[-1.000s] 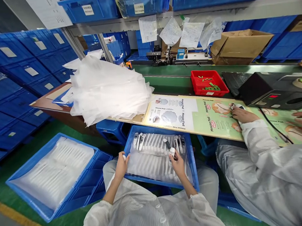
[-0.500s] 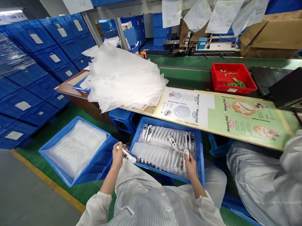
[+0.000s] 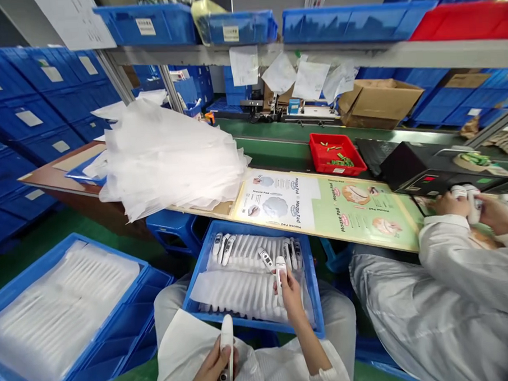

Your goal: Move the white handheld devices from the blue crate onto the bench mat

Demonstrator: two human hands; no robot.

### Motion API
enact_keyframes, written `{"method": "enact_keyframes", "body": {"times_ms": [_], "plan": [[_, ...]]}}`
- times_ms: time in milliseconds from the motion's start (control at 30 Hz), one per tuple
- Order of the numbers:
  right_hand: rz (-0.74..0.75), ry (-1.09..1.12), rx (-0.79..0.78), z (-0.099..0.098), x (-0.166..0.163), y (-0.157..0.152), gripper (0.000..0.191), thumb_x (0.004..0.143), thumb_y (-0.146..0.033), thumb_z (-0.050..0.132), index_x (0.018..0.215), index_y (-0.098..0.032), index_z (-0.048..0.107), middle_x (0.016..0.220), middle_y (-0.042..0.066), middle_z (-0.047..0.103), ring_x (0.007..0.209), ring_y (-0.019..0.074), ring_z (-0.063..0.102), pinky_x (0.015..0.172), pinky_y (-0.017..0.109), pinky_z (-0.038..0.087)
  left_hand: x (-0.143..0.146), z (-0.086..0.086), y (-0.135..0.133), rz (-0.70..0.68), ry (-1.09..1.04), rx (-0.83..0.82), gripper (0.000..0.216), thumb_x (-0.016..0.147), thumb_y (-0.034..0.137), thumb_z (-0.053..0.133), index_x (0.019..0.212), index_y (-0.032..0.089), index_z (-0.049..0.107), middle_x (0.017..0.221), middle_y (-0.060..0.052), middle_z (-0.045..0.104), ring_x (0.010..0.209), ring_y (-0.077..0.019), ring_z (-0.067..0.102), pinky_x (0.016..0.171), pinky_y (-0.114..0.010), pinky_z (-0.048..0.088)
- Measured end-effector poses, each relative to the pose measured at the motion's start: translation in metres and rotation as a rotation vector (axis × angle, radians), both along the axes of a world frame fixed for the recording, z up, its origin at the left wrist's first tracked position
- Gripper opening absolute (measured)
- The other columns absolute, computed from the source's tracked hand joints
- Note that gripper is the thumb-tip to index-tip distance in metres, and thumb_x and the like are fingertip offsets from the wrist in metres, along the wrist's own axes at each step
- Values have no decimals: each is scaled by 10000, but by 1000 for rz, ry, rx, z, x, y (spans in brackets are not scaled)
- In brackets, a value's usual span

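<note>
Blue crate [image 3: 255, 228] at lap: left hand [image 3: 210, 372] curled round white device [image 3: 227, 340], right hand [image 3: 290, 298] pinching second device [image 3: 280, 273] above crate

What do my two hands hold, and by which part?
Left hand grips a white plastic handheld device by its lower half; right hand holds another likewise.
</note>
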State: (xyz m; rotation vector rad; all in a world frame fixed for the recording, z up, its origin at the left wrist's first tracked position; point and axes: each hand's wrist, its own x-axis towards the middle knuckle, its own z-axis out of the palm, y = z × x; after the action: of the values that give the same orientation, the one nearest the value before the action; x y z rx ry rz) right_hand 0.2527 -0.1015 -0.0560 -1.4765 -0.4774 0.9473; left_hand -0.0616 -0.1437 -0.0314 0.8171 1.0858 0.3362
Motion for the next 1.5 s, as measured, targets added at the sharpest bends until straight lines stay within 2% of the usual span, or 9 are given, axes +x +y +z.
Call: {"method": "enact_keyframes", "body": {"times_ms": [133, 267, 400, 567, 833, 1033, 1167, 1333, 1500], "plan": [[-71, -85, 151, 68, 49, 43, 801, 970, -720, 648, 1624, -262, 579, 1220, 116, 803, 634, 204, 656, 524, 348, 563, 43, 34, 60, -390, -36, 62, 671, 902, 851, 678, 1302, 313, 703, 912, -38, 714, 557, -173, 605, 583, -330, 505], [-77, -243, 228, 116, 122, 106, 854, 958, -689, 666, 1633, -185, 530, 1167, 123, 799, 632, 171, 629, 523, 300, 549, 128, 81, 153, -384, -102, 352, 804, 998, 729, 620, 1628, 266, 429, 976, -55, 713, 543, -145, 575, 565, -306, 514], [-166, -314, 137, 124, 179, 163, 772, 999, -670, 571, 1526, -107, 575, 1064, 125, 789, 562, 158, 587, 496, 299, 529, 208, 127, 229, -352, -201, 525, 936, 994, 585, 691, 1710, 196, 232, 881, -17, 684, 667, -171, 658, 636, -300, 578], [-212, -600, 38, 118, 200, 195, 751, 1054, -689, 437, 1485, -104, 627, 972, 105, 786, 653, 207, 664, 620, 311, 572, 247, 156, 280, -331, -149, 785, 752, 914, 461, 825, 1569, 172, 595, 952, -56, 724, 662, -141, 671, 503, -215, 514], [-236, -707, 50, 109, 203, 199, 745, 1076, -684, 436, 1484, -109, 676, 1124, 171, 807, 1019, 295, 740, 887, 366, 600, 259, 154, 316, -196, -99, 745, 632, 851, 499, 885, 1367, 173, 722, 1062, -99, 761, 552, -72, 556, 418, -177, 383], [-231, -635, 55, 104, 204, 204, 689, 1084, -640, 473, 1478, -116, 685, 1028, 143, 809, 806, 263, 733, 775, 357, 601, 268, 136, 326, -276, -253, 586, 707, 864, 410, 841, 1503, 175, 652, 937, -42, 677, 671, -100, 564, 572, -215, 482], [-233, -652, 53, 103, 205, 206, 665, 1079, -638, 474, 1461, -142, 700, 1057, 132, 810, 847, 267, 739, 814, 362, 609, 279, 124, 330, -182, -202, 572, 624, 887, 460, 799, 1410, 133, 706, 790, 2, 609, 594, -88, 496, 499, -196, 348], [-258, -685, 5, 103, 204, 203, 691, 1072, -668, 458, 1453, -134, 678, 1088, 138, 813, 956, 277, 746, 851, 340, 590, 289, 115, 348, -333, -167, 548, 646, 792, 553, 920, 1223, 128, 693, 695, 30, 617, 566, -103, 521, 570, -234, 426], [-216, -739, -77, 108, 203, 204, 579, 1011, -717, 603, 1283, -242, 793, 1118, 73, 833, 985, 253, 755, 881, 311, 549, 311, 104, 379, -329, -85, 695, 622, 807, 659, 861, 1110, 135, 716, 619, 38, 601, 522, -121, 492, 551, -253, 388]]}}
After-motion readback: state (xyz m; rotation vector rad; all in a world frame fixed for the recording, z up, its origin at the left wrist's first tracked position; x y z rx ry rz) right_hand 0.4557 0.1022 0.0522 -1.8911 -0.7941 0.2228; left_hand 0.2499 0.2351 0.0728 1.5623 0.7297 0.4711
